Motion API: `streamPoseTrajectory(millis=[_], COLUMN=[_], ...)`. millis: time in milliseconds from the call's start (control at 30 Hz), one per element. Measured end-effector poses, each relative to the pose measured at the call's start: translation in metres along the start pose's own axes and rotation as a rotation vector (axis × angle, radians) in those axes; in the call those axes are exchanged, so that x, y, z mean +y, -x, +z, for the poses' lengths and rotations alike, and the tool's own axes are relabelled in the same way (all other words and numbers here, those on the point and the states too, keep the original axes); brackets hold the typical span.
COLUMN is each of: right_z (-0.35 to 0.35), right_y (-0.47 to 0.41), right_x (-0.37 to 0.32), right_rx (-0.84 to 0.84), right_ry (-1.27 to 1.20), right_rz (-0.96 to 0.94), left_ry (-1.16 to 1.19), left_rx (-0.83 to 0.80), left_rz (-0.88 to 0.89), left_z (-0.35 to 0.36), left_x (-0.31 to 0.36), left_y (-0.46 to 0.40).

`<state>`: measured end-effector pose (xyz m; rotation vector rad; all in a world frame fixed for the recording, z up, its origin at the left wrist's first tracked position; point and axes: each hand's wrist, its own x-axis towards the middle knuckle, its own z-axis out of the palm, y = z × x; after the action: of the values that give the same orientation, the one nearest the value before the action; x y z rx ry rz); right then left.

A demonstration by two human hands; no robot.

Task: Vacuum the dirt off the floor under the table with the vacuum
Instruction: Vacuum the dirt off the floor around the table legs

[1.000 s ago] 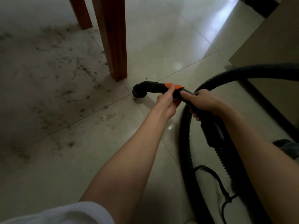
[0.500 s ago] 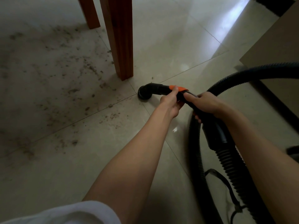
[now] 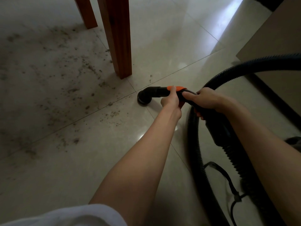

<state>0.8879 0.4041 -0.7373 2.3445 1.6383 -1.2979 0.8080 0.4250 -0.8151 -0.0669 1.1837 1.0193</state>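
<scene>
Left hand (image 3: 171, 101) wrapped round the black wand just behind the orange collar (image 3: 176, 88), thumb on top; right hand (image 3: 206, 101) gripping the same wand further back, fingers curled under. Two-handed hold, looks firm. Nozzle (image 3: 144, 97) at wand tip, elbow-shaped, mouth down on or just above the tile, hard to tell which, sitting near a grout crossing, just right of the dirt's edge. Dirt (image 3: 61, 82) spread wide to the left, crumbs and dust across several tiles, thickest under the table; most of it untouched, so task judged barely begun. Near table leg (image 3: 119, 38) standing close behind the nozzle, second leg (image 3: 85, 12) further back left. Risks: sweeping left and forward could knock nozzle into the near leg; lifting the mouth off the tile likely loses suction and just scatters crumbs; fast strokes could push loose bits further under. Ribbed hose (image 3: 193, 136) looping down beside right arm and arcing off to the right edge, thin cord (image 3: 231, 188) lying by it on the floor (image 3: 162, 46); reaching far under the table could pull hose taut or snag the cord, jerking the wand.
</scene>
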Motion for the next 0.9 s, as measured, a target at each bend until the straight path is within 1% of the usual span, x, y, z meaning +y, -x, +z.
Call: streamPoseTrajectory(millis=[100, 233, 333, 467, 567, 733, 800, 900], right_z=[0.004, 0.009, 0.010, 0.008, 0.003, -0.001, 0.000, 0.003], right_y=[0.003, 0.005, 0.005, 0.005, 0.005, 0.004, 0.005, 0.003], right_x=[-0.001, -0.006, -0.009, -0.012, -0.014, -0.008, -0.005, -0.003], right_rx=[0.059, 0.086, 0.044, -0.050, -0.135, -0.236, -0.233, -0.142], right_ry=[-0.025, -0.062, -0.101, -0.148, -0.248, -0.380, -0.438, -0.455], right_rz=[-0.001, -0.010, -0.013, -0.016, -0.022, 0.068, 0.067, 0.027], left_ry=[0.014, 0.041, 0.018, 0.031, 0.014, 0.001, 0.012, 0.005], left_rx=[-0.074, -0.080, -0.048, 0.017, 0.072, 0.069, 0.042, -0.022], left_rz=[-0.053, -0.089, -0.072, -0.005, 0.016, 0.012, 0.015, 0.013], left_z=[-0.001, -0.002, -0.005, -0.006, -0.005, -0.004, -0.004, -0.001], left_x=[0.009, 0.020, 0.023, 0.020, 0.021, 0.026, 0.026, 0.028], left_y=[0.005, 0.008, 0.011, 0.008, 0.007, 0.004, 0.002, 0.001])
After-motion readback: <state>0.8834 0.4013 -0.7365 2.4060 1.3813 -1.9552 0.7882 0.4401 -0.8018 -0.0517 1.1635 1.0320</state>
